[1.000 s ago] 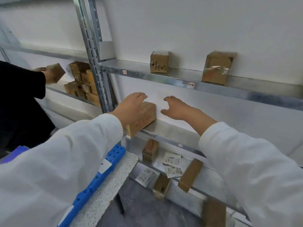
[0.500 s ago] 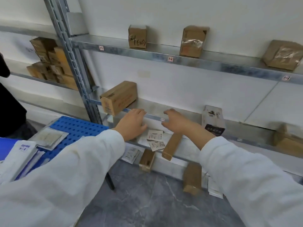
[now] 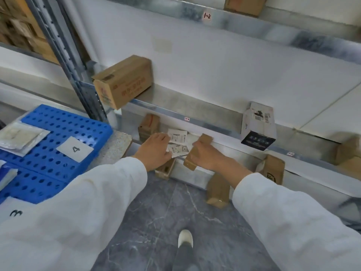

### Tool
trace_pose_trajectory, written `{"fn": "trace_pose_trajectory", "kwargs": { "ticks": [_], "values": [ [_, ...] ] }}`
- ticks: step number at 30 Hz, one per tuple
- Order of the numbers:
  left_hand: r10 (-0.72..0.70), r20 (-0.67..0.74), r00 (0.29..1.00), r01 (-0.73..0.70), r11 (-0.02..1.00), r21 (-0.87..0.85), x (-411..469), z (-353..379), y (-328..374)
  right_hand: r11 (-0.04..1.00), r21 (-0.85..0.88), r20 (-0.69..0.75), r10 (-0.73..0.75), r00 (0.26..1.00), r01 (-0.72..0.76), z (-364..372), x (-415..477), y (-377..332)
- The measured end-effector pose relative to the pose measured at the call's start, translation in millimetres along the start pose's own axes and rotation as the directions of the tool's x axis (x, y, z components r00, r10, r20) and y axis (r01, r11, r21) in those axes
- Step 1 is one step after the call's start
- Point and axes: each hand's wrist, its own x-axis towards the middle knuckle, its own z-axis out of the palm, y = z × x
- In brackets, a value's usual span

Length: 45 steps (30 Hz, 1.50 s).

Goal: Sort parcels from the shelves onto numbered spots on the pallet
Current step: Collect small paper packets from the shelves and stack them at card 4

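1. Head view: my right hand is curled over a narrow brown box and grasps it around its middle. The box lies slanted at the front edge of the lower shelf, with its near end poking out over that edge.
2. My left hand is released, fingers straight. The fingertips rest on the left edge of two white packets that lie flat on the same shelf, just left of the narrow box.
3. A small brown box stands toward the back of that shelf, beyond my left hand.
4. On the middle shelf, a large brown carton sits at the left end and overhangs the front edge. A white-and-black box stands well to its right, also at the front edge.
5. The blue pallet lies to my left with paper cards marked 4 and 3. A clear-bagged parcel rests near its far left corner, beside the 4 card.
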Motion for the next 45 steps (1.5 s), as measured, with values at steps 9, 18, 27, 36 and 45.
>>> {"fn": "trace_pose_trajectory", "kwargs": {
  "ticks": [9, 18, 27, 36, 45],
  "values": [
    [-0.07, 0.108, 0.992, 0.065, 0.997, 0.043, 96.8, 78.3, -31.7, 0.995, -0.052, 0.125, -0.078, 0.989, 0.085, 6.2, 130.8, 46.6],
    [-0.1, 0.216, 0.971, 0.053, 0.975, 0.216, 164.3, 174.8, -84.2, 0.99, -0.09, 0.207, -0.092, 0.974, 0.113, 63.0, 249.7, 82.2],
    [-0.09, 0.247, 0.965, 0.061, 0.991, 0.123, 226.3, 297.5, -156.4, 0.995, -0.086, 0.126, -0.037, 0.991, 0.048, 126.1, 377.0, 117.6],
    [-0.327, 0.427, 0.843, 0.421, 0.896, -0.144, 243.6, 393.9, -174.5, 0.992, -0.124, 0.162, 0.012, 0.987, 0.008, 150.3, 489.6, 110.3],
    [-0.487, 0.553, 0.676, 0.719, 0.268, -0.642, 268.7, 437.1, -158.8, 0.974, -0.223, 0.328, 0.034, 0.944, 0.042, 143.4, 483.5, 101.5]
  ]
}}
